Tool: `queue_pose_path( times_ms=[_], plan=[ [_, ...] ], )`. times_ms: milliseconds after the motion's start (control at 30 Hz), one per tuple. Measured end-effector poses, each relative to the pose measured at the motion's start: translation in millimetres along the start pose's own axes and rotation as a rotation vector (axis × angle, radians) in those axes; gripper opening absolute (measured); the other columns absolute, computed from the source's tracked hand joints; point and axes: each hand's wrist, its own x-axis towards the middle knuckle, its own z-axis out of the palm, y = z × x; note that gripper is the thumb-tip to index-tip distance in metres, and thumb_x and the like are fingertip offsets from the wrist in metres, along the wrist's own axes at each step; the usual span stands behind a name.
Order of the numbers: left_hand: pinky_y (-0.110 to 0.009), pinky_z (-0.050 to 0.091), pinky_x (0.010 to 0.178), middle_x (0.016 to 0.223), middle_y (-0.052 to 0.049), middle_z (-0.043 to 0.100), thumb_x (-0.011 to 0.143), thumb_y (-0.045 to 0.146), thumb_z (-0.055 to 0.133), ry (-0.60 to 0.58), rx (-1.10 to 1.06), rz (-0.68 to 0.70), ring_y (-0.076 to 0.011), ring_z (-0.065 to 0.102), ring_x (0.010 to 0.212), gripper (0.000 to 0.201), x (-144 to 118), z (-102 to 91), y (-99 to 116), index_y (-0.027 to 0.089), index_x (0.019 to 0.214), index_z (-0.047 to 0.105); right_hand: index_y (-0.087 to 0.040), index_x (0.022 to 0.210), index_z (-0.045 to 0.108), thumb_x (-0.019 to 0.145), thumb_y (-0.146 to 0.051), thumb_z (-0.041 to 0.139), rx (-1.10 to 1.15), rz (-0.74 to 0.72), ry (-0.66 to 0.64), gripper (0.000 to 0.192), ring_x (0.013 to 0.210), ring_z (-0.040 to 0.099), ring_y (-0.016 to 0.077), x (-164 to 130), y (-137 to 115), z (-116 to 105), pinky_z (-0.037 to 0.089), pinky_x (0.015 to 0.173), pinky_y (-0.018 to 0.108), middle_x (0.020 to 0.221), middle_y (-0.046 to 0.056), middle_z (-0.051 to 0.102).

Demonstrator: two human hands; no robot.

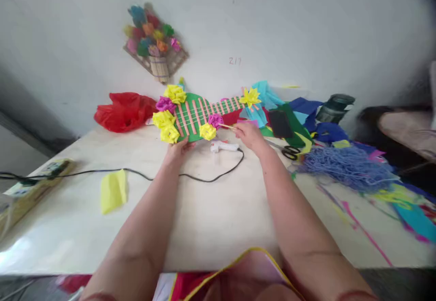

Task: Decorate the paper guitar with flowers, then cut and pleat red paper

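Observation:
A green guitar-shaped craft [195, 127] with pink strips and pale strings leans up at the back of the table. Yellow paper flowers [163, 120] and a magenta one [165, 104] edge its left side. My left hand [177, 150] grips its lower rim, fingers partly hidden. In my right hand [250, 135] a thin pale stick [227, 126] is pinched, its tip at the magenta flower [215, 120] beside a yellow flower [207, 131]. Another yellow flower [250, 97] sits on the neck's end. Just below the craft lies a white glue gun [224, 147].
The glue gun's black cord [204, 181] runs left toward a power strip [37, 183]. Yellow paper [113, 192] and red crumpled material [124, 112] lie left. To the right are scissors [289, 152], blue yarn [347, 165], paper scraps and a dark jar [335, 108].

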Motion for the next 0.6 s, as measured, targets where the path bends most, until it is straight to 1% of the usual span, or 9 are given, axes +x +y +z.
queue_pose_path(
  times_ms=[133, 233, 333, 433, 600],
  plan=[
    [-0.026, 0.054, 0.055, 0.071, -0.004, 0.066, 0.066, 0.010, 0.066, 0.039, 0.015, -0.013, -0.0159, 0.064, 0.057, 0.030, -1.5, 3.4, 0.9, 0.011, 0.094, 0.057, -0.022, 0.094, 0.066, 0.089, -0.032, 0.041, -0.034, 0.028, -0.016, 0.028, 0.074, 0.058, 0.0153, -2.2, -14.5, 0.5, 0.035, 0.063, 0.023, 0.083, 0.003, 0.068],
    [-0.025, 0.054, 0.055, 0.068, -0.004, 0.066, 0.065, 0.012, 0.069, 0.040, 0.015, -0.004, -0.0158, 0.064, 0.056, 0.029, -3.0, 4.8, 1.5, 0.011, 0.092, 0.057, -0.026, 0.098, 0.065, 0.089, -0.038, 0.040, -0.103, 0.070, -0.061, 0.030, 0.076, 0.059, 0.0172, -3.7, -25.1, 1.8, 0.034, 0.061, 0.024, 0.087, 0.003, 0.069],
    [-0.026, 0.054, 0.056, 0.071, -0.004, 0.067, 0.063, 0.014, 0.071, 0.025, 0.007, 0.028, -0.0167, 0.064, 0.058, 0.034, -3.9, 4.6, 1.4, 0.012, 0.095, 0.058, -0.024, 0.103, 0.062, 0.089, -0.037, 0.039, -0.149, 0.089, -0.111, 0.030, 0.076, 0.060, 0.0184, -4.2, -33.9, 3.3, 0.032, 0.059, 0.025, 0.087, 0.005, 0.069],
    [-0.027, 0.054, 0.057, 0.073, -0.004, 0.067, 0.062, 0.015, 0.072, 0.020, 0.003, 0.045, -0.0167, 0.065, 0.059, 0.041, -3.4, 3.3, 0.5, 0.013, 0.100, 0.058, -0.021, 0.104, 0.060, 0.090, -0.035, 0.039, -0.170, 0.097, -0.133, 0.029, 0.074, 0.060, 0.0186, -3.6, -39.5, 4.9, 0.032, 0.058, 0.025, 0.086, 0.007, 0.068],
    [-0.028, 0.054, 0.059, 0.076, -0.005, 0.067, 0.062, 0.016, 0.072, 0.031, 0.007, 0.048, -0.0170, 0.065, 0.061, 0.048, -2.2, 1.5, -1.1, 0.014, 0.107, 0.056, -0.021, 0.096, 0.064, 0.090, -0.037, 0.039, -0.204, 0.081, -0.157, 0.030, 0.079, 0.060, 0.0187, -3.1, -43.8, 8.3, 0.033, 0.059, 0.025, 0.089, 0.007, 0.068]
  ],
)
